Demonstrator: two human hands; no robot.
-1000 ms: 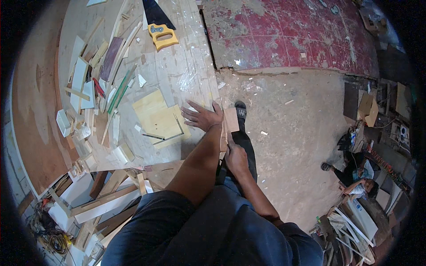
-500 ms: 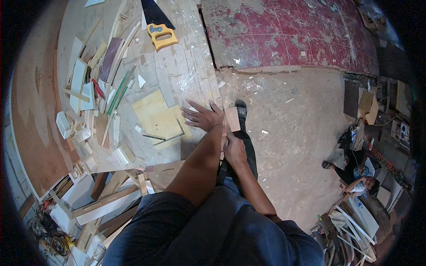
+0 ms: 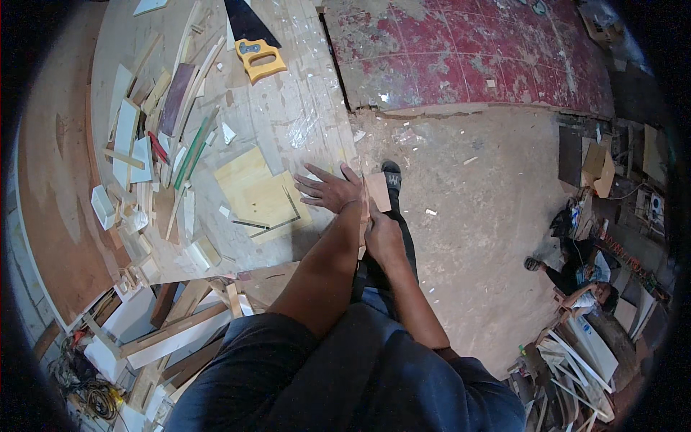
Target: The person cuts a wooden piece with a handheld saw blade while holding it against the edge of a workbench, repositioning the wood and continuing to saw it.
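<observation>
My left hand [image 3: 332, 189] lies flat with spread fingers at the right edge of the plywood-topped workbench [image 3: 288, 108]. Just beyond it, a small light-brown wooden board [image 3: 378, 192] juts out past that edge, above my shoe. My right hand [image 3: 385, 237] is closed in a fist close below the board, right beside the bench edge. Whatever sits in its grip is hidden by the fingers. Left of my left hand lie pale yellow plywood pieces [image 3: 248, 180], with a dark L-shaped square [image 3: 277, 225] and a dark pencil-like stick [image 3: 250, 224] on them.
A yellow-handled handsaw [image 3: 259, 61] rests at the bench's far side. Wood offcuts [image 3: 129, 137] and red-handled pliers [image 3: 157, 146] clutter its left. More scrap wood [image 3: 180, 331] is piled below the bench. A person [image 3: 586, 288] sits low at the right, near stacked scraps [image 3: 576, 367].
My right hand has shifted slightly forward and to the right along the bench edge. My left hand stays flat in place. The view has moved a little.
</observation>
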